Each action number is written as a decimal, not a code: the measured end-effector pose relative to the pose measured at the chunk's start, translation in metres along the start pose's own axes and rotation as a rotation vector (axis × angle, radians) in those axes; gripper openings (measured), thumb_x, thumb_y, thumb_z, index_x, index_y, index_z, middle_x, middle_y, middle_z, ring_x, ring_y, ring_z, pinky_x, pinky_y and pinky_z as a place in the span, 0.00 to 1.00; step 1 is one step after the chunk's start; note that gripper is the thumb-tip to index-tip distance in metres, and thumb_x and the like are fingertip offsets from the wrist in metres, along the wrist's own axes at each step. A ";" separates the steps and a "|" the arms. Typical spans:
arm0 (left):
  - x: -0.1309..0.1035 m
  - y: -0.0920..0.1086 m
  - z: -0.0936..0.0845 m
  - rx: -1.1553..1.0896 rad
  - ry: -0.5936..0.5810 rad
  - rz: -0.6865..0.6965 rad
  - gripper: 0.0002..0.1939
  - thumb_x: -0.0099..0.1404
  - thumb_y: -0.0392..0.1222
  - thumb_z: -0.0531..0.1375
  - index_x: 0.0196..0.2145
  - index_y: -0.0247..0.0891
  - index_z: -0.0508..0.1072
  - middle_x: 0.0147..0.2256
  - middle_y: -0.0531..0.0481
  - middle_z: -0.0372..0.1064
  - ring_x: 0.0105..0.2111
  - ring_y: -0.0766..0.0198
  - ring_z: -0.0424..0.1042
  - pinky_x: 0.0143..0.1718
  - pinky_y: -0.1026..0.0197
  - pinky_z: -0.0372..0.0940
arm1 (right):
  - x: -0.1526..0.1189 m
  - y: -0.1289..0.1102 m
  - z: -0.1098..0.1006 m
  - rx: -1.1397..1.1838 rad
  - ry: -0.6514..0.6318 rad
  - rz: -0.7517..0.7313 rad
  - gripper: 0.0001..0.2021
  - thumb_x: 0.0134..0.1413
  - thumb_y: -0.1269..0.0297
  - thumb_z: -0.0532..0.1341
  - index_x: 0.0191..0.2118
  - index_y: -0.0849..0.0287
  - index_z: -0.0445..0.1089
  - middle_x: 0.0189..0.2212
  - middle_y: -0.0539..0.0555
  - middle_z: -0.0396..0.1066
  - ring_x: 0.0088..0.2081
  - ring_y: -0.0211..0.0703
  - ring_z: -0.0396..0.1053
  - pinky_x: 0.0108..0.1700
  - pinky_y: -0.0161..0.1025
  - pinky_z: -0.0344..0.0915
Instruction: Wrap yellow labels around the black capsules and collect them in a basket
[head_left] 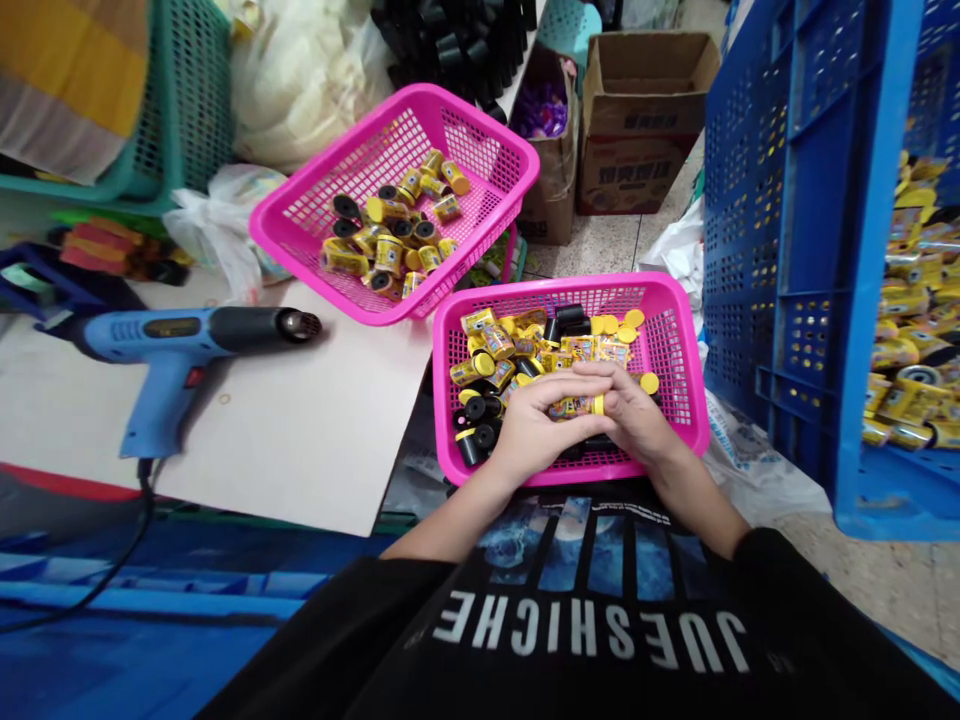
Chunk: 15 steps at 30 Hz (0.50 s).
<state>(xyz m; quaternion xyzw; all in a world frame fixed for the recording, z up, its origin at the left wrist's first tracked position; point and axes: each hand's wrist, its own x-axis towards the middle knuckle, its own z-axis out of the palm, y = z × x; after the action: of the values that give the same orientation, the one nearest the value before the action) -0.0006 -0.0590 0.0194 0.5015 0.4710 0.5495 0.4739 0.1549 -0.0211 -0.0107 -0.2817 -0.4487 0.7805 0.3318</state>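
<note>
Nearest camera: black shirt, lettered JUESHICHE in white capitals, partly legible smaller line above.

Far left: blue heat gun lying on pale counter, nozzle toward counter's right edge, handle toward near edge. Dark oval label on body, too small to read.

Then upper pink basket, over counter's far right corner. Inside: yellow-printed little bottles and black caps, lettering not legible.

Near right: lower pink basket, beyond counter's right edge. Filled with more yellow bottles, black pieces, yellow lids.

Above its near edge, left hand, reaching in from lower left, closed on small bottle: fingers arched over, thumb along near side. Bottle lying roughly level, yellow cap to right, print colourful but unreadable.

Right hand angled in from lower right, fingers bent, meeting left fingertips, thumb near capped end; firmness of grip cannot be told.

Behind: cardboard box, Chinese characters on front, blurred. Far right: blue crate, no readable marking, yellow bottles visible beyond its wall.
</note>
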 end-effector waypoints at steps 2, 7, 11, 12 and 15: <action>-0.001 -0.002 0.000 0.014 -0.002 0.017 0.17 0.52 0.44 0.77 0.40 0.42 0.85 0.42 0.45 0.83 0.46 0.54 0.80 0.56 0.51 0.71 | 0.000 0.001 -0.001 -0.012 0.010 -0.002 0.28 0.53 0.37 0.67 0.54 0.48 0.74 0.57 0.54 0.73 0.64 0.53 0.65 0.67 0.53 0.61; -0.003 -0.006 0.000 0.019 -0.003 0.008 0.20 0.56 0.44 0.75 0.46 0.41 0.82 0.47 0.45 0.81 0.49 0.56 0.79 0.54 0.55 0.70 | 0.002 0.001 -0.001 0.010 0.062 0.004 0.23 0.59 0.41 0.64 0.53 0.48 0.75 0.57 0.53 0.73 0.59 0.50 0.69 0.62 0.49 0.67; -0.005 -0.005 0.000 0.002 0.014 -0.052 0.18 0.59 0.46 0.72 0.46 0.38 0.80 0.46 0.44 0.81 0.47 0.57 0.79 0.51 0.57 0.71 | 0.003 0.000 -0.002 0.072 0.073 0.090 0.27 0.57 0.38 0.64 0.55 0.49 0.73 0.56 0.55 0.73 0.54 0.50 0.73 0.52 0.46 0.74; -0.005 -0.004 0.000 0.018 0.020 -0.070 0.17 0.59 0.46 0.71 0.44 0.38 0.80 0.45 0.45 0.81 0.45 0.57 0.79 0.51 0.56 0.71 | 0.003 0.000 -0.002 0.056 0.061 0.090 0.28 0.55 0.38 0.66 0.54 0.50 0.73 0.56 0.56 0.74 0.54 0.51 0.73 0.51 0.46 0.74; -0.004 0.000 0.000 0.051 -0.003 -0.104 0.14 0.59 0.47 0.71 0.41 0.38 0.81 0.44 0.44 0.81 0.46 0.55 0.79 0.53 0.55 0.70 | 0.003 0.004 -0.003 -0.003 0.047 0.031 0.26 0.52 0.39 0.68 0.51 0.50 0.74 0.53 0.55 0.75 0.55 0.50 0.72 0.56 0.47 0.71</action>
<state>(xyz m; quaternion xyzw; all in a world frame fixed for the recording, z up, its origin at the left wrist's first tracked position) -0.0005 -0.0634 0.0192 0.4889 0.5099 0.5111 0.4896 0.1543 -0.0186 -0.0159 -0.3072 -0.4374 0.7781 0.3300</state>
